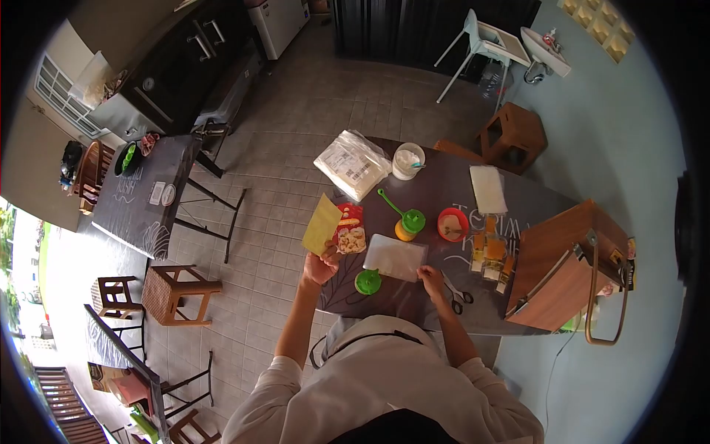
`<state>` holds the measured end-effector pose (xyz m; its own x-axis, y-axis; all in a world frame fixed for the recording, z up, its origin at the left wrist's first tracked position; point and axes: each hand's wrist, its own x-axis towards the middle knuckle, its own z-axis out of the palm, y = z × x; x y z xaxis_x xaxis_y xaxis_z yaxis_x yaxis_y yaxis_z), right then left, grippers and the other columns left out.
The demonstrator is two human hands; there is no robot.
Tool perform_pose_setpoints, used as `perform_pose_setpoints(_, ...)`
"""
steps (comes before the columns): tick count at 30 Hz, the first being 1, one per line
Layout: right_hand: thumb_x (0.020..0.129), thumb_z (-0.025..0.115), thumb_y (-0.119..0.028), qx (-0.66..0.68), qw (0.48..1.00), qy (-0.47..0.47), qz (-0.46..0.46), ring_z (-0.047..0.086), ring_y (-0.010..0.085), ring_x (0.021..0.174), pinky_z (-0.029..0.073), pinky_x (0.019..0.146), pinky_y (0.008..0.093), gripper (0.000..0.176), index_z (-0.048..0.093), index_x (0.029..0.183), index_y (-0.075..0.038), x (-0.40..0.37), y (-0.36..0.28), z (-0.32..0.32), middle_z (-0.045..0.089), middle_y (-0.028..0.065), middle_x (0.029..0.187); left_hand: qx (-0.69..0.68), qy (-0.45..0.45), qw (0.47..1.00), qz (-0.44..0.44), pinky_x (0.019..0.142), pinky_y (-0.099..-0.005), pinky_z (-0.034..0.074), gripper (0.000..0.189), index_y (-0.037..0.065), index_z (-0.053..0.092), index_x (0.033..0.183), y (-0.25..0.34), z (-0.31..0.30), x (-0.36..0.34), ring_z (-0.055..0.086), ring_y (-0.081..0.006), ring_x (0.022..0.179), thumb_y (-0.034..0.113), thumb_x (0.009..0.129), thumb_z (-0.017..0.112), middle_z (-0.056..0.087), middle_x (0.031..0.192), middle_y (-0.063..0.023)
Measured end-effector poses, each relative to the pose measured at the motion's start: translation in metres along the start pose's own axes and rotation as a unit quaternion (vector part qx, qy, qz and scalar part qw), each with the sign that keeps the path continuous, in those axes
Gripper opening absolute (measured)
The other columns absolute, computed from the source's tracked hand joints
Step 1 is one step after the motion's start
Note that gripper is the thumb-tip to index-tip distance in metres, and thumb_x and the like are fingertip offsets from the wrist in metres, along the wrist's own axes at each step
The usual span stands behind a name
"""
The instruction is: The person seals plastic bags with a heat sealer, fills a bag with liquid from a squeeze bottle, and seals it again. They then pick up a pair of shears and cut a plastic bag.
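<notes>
My left hand is closed on the lower end of a yellow sheet, raised at the table's left edge. Beside the sheet lies a red packet with a food picture. My right hand rests at the right edge of a stack of translucent sheets, fingers closed; whether they pinch anything is too small to tell. A green-lidded bottle stands between my hands. Beyond the stack are another green-topped bottle and a red bowl. Black-handled scissors lie right of my right hand.
On the dark table are a plastic-wrapped parcel, a white tub, a white packet, several small amber-filled containers and a large wooden box at the right. Brown stools stand on the floor.
</notes>
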<state>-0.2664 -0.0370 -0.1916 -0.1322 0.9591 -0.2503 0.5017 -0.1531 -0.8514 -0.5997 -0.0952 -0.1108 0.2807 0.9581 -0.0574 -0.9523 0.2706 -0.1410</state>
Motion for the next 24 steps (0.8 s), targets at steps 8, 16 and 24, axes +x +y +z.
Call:
perform_pose_setpoints(8,0.083,0.054,-0.021,0.123,0.990,-0.040,0.048,0.060,0.0111,0.065,0.043,0.059,0.0237,0.022,0.061,0.091,-0.002,-0.003,0.000,-0.011,0.062,0.0031,0.070,0.344,0.305,0.879,0.122,0.043,-0.0209,0.033,0.020,0.010,0.046,0.080,0.000,-0.014,0.009,0.035,-0.0071,0.047,0.029,0.089,0.045,0.034,0.053,0.0041)
perform_pose_setpoints(16,0.084,0.056,-0.021,0.177,0.981,-0.026,0.078,0.057,0.0076,0.062,0.039,0.052,0.0198,0.020,0.062,0.091,-0.004,-0.010,0.014,-0.033,0.062,0.0019,0.073,0.628,0.404,0.647,0.150,0.039,-0.0206,0.035,0.033,0.005,0.058,0.085,0.003,-0.043,0.019,0.046,-0.0065,0.043,0.037,0.085,0.053,0.049,0.054,0.0003)
perform_pose_setpoints(24,0.087,0.052,-0.021,0.223,0.970,0.068,0.065,0.049,0.0062,0.056,0.036,0.050,0.0197,0.020,0.060,0.085,-0.002,-0.017,0.007,-0.060,0.056,0.0005,0.065,0.845,0.368,0.326,0.213,0.067,-0.0347,0.046,0.034,0.002,0.060,0.087,-0.002,-0.073,0.020,0.060,-0.0263,0.068,0.034,0.075,0.061,0.063,0.075,-0.0131)
